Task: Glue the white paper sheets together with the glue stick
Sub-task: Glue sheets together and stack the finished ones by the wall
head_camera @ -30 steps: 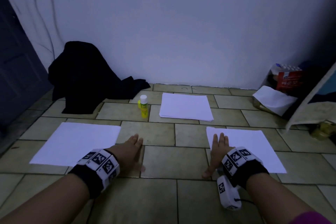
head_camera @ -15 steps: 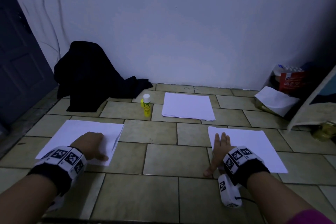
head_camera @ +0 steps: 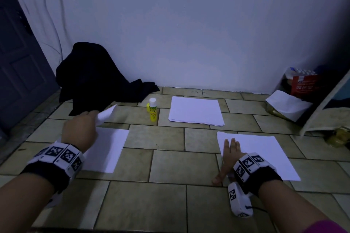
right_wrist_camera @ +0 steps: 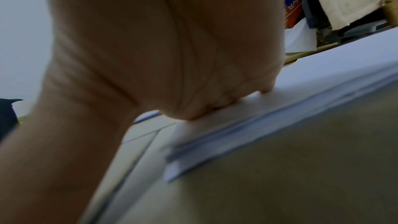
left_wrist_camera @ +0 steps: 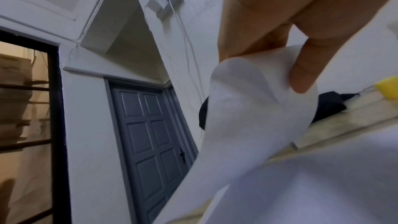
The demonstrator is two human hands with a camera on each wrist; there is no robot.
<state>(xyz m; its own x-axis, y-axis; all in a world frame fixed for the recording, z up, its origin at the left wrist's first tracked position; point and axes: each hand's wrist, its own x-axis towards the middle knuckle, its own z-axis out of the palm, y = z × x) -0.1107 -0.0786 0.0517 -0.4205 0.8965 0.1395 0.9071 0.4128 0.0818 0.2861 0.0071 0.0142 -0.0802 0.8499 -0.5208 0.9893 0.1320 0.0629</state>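
Observation:
My left hand [head_camera: 83, 128] pinches the top white sheet [head_camera: 106, 114] of the left paper pile [head_camera: 108, 149] and lifts it, its corner curling upward. In the left wrist view the thumb and fingers [left_wrist_camera: 301, 74] pinch the sheet [left_wrist_camera: 247, 108]. My right hand [head_camera: 228, 154] lies flat with straight fingers on the near left corner of the right paper pile [head_camera: 265, 153]; the right wrist view shows the palm [right_wrist_camera: 172, 57] pressing the paper [right_wrist_camera: 258, 117]. A yellow glue stick [head_camera: 152, 109] with a white cap stands upright on the floor beyond, beside a third paper stack [head_camera: 196, 112].
A black cloth [head_camera: 91, 79] is heaped against the wall at the back left, near a grey door [head_camera: 20, 70]. At the right stand a red package [head_camera: 303, 85], a white bag [head_camera: 287, 104] and a leaning board [head_camera: 329, 104]. The floor [head_camera: 166, 166] is tiled.
My left hand moved from the floor between the piles to the left pile, gripped its top sheet and raised it. The right hand stayed on the right pile.

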